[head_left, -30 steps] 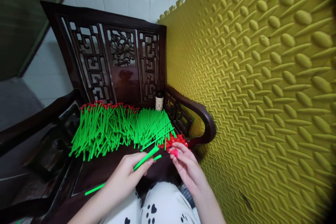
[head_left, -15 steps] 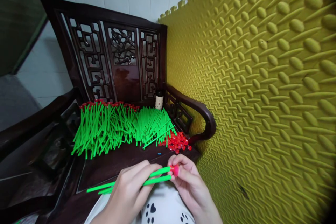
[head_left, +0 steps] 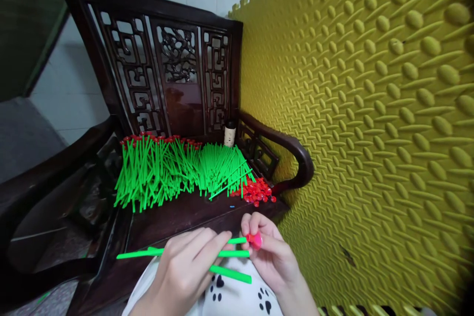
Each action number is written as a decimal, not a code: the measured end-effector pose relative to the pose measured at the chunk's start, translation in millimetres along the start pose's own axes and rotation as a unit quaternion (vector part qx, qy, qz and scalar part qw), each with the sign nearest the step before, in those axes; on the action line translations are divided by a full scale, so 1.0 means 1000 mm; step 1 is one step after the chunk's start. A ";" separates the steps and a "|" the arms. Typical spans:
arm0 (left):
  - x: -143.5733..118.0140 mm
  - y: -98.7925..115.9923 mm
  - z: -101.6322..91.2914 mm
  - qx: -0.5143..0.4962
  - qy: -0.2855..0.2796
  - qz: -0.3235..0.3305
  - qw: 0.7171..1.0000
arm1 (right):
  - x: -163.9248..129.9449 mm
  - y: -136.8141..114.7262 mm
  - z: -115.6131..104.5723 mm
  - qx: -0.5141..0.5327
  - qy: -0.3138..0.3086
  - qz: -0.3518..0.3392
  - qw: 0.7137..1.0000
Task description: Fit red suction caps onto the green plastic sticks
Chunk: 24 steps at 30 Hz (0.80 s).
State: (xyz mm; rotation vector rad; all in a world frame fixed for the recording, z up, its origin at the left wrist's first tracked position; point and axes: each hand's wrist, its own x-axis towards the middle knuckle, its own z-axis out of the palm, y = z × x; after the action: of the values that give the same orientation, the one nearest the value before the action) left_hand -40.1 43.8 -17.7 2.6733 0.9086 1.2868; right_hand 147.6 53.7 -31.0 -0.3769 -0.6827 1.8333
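Observation:
My left hand (head_left: 188,266) is closed around several green plastic sticks (head_left: 231,274), whose ends stick out on both sides of the fist. Pinched in the fingers of my right hand (head_left: 272,252) is a small red cup-shaped cap (head_left: 255,240). Its narrow neck meets the end of the uppermost stick; whether the stick sits inside it, I cannot tell. The other stick ends fan out below, one reaching close to my right fingers. Both hands are above my lap, over white cloth with black paw prints (head_left: 264,298).
A dark carved wooden chair (head_left: 163,224) faces me. On its seat lie green sticks with red caps (head_left: 148,173), plain green sticks (head_left: 222,165), loose red caps (head_left: 257,191) and a beige cylinder with a black top (head_left: 229,134). A yellow textured foam mat (head_left: 355,148) stands along the right.
The sticks in my left hand have spread apart, with one now angled downward to the right. My right hand still holds the red cap at a stick's end. The whole view has shifted slightly.

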 end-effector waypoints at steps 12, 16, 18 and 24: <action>-0.012 0.007 -0.003 0.073 -0.022 0.020 0.997 | -0.009 0.007 0.007 -0.056 -0.010 0.011 0.998; -0.015 0.010 0.001 0.083 -0.007 0.023 0.996 | -0.007 0.013 0.010 0.024 -0.003 0.028 0.999; -0.015 0.011 0.004 0.083 0.000 0.026 0.996 | -0.007 0.015 0.013 0.062 -0.001 0.026 0.998; -0.019 0.011 0.007 0.080 -0.019 0.023 0.996 | -0.005 0.018 0.019 0.085 0.007 0.019 0.996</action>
State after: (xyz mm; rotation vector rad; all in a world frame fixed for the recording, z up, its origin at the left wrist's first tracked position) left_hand -38.7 26.8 -32.5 2.8437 0.9911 1.2175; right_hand 125.7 39.8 -27.8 -0.2917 -0.5092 1.9069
